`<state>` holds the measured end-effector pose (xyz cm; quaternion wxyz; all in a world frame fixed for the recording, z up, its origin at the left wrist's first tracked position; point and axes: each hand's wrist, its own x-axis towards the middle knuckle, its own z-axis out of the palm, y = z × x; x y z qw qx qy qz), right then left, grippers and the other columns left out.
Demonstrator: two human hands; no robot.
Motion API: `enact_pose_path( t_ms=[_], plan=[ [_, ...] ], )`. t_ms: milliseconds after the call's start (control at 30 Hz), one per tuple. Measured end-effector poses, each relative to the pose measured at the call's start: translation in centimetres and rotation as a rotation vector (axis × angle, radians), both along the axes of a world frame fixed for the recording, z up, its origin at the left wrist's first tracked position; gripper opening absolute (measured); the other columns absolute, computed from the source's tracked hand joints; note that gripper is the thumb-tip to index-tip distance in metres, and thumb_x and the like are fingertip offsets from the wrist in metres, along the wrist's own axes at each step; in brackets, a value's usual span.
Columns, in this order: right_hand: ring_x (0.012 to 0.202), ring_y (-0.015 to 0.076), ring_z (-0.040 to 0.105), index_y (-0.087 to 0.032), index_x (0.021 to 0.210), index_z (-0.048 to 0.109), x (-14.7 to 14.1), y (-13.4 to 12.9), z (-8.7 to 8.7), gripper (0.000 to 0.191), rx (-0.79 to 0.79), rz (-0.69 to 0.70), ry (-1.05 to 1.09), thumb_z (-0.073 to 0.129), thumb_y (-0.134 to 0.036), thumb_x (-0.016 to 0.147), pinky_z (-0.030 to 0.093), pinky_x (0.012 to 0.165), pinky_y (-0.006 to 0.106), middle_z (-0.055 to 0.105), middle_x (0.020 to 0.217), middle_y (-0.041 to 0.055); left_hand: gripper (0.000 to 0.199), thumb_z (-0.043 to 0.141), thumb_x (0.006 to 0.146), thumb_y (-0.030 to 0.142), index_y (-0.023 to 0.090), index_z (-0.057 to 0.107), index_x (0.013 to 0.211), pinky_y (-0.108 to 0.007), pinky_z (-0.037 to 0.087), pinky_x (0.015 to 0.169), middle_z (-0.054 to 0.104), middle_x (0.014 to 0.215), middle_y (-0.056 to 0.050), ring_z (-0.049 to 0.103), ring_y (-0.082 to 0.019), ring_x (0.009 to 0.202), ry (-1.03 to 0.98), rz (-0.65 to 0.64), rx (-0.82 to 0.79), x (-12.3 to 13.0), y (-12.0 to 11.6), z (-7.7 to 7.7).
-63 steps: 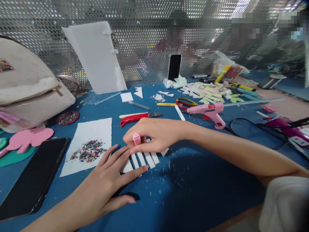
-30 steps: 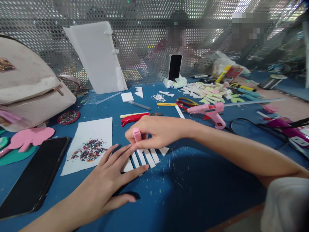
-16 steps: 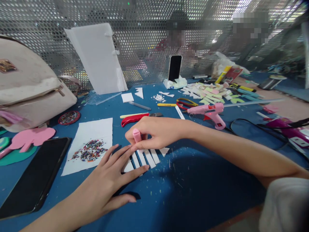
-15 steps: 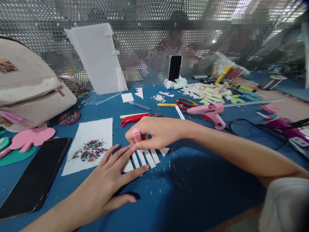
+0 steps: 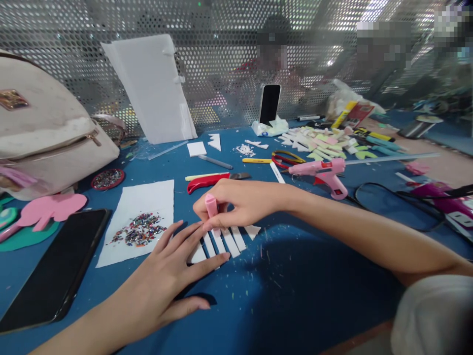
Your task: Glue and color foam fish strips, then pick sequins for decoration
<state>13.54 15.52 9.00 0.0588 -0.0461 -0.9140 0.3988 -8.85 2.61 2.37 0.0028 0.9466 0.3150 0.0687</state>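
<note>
My right hand (image 5: 236, 204) is closed round a pink marker-like pen (image 5: 211, 206), held nearly upright over white strips (image 5: 229, 242) on the blue table. The pen's lower end shows against one strip, but its tip is too small to make out. My left hand (image 5: 177, 266) lies with fingers spread; its fingertips rest on the left strips and it grips nothing. Several strips lie side by side under and between my hands, their upper ends hidden by the right hand. A white triangular scrap (image 5: 253, 231) lies just right of them.
Beyond my right hand lie a red-handled knife (image 5: 209, 182) and a pink glue gun (image 5: 321, 172). A white sheet (image 5: 148, 197) bears colourful bits. Left stand a dark phone (image 5: 55, 271) and a backpack (image 5: 44, 133). Cut pieces (image 5: 318, 140) are heaped at back right.
The view has shifted slightly, moving everything a little to the right. A bit more of the pink pen's lower end shows against the strip. My left hand stays in place on the strips.
</note>
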Motion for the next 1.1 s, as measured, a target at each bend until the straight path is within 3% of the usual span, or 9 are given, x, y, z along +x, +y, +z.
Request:
enact_pose_path(
  t_ms=[100, 300, 467, 700, 867, 1100],
  plan=[
    [0.064, 0.0099, 0.050, -0.019, 0.075, 0.042, -0.1, 0.0, -0.3, 0.027, -0.026, 0.003, 0.006, 0.052, -0.026, 0.099, 0.038, 0.064, 0.023, 0.057, 0.069, -0.0028, 0.066, 0.049, 0.098, 0.061, 0.040, 0.027, 0.157, -0.068, 0.030, 0.113, 0.026, 0.165, -0.010, 0.031, -0.040, 0.147, -0.006, 0.009, -0.012, 0.0, 0.0, 0.1],
    [0.061, 0.0097, 0.038, -0.019, 0.073, 0.040, -0.5, -0.4, -0.5, 0.030, 0.106, -0.022, 0.023, 0.055, -0.028, 0.098, 0.033, 0.063, 0.024, 0.045, 0.066, -0.0046, 0.067, 0.046, 0.098, 0.062, 0.041, 0.023, 0.158, -0.069, 0.029, 0.112, 0.038, 0.158, -0.013, 0.034, -0.039, 0.145, 0.030, 0.010, -0.032, 0.1, 0.1, 0.1],
    [0.063, 0.0106, 0.038, -0.020, 0.075, 0.039, -0.7, -0.6, -0.6, 0.028, 0.150, -0.010, 0.027, 0.055, -0.025, 0.097, 0.034, 0.066, 0.024, 0.044, 0.067, -0.0045, 0.068, 0.048, 0.098, 0.062, 0.042, 0.023, 0.158, -0.069, 0.030, 0.112, 0.040, 0.156, -0.012, 0.033, -0.039, 0.145, 0.023, 0.007, -0.034, -0.1, 0.2, 0.0],
    [0.066, 0.0092, 0.055, -0.017, 0.078, 0.050, 0.1, 0.0, 0.4, 0.023, -0.062, 0.003, -0.060, 0.052, -0.027, 0.099, 0.042, 0.065, 0.022, 0.061, 0.072, -0.0016, 0.063, 0.041, 0.099, 0.064, 0.041, 0.028, 0.156, -0.066, 0.024, 0.116, 0.028, 0.164, -0.010, 0.027, -0.037, 0.149, 0.002, 0.043, -0.004, 0.3, -0.2, 0.1],
    [0.071, 0.0104, 0.060, -0.016, 0.078, 0.055, 0.4, -0.1, 1.1, 0.022, -0.044, -0.022, -0.102, 0.053, -0.025, 0.098, 0.043, 0.066, 0.022, 0.067, 0.076, 0.0010, 0.063, 0.043, 0.099, 0.063, 0.039, 0.032, 0.156, -0.067, 0.025, 0.116, 0.035, 0.161, -0.010, 0.030, -0.038, 0.148, -0.034, 0.017, -0.014, 0.2, -0.1, -0.1],
    [0.069, 0.0093, 0.061, -0.014, 0.081, 0.057, 0.3, 0.2, 0.5, 0.022, -0.125, -0.037, -0.096, 0.051, -0.025, 0.099, 0.047, 0.066, 0.022, 0.069, 0.077, 0.0022, 0.062, 0.045, 0.099, 0.062, 0.039, 0.032, 0.156, -0.067, 0.028, 0.115, 0.033, 0.162, -0.010, 0.031, -0.039, 0.147, -0.035, 0.020, -0.014, 0.2, -0.2, 0.0]
  ],
)
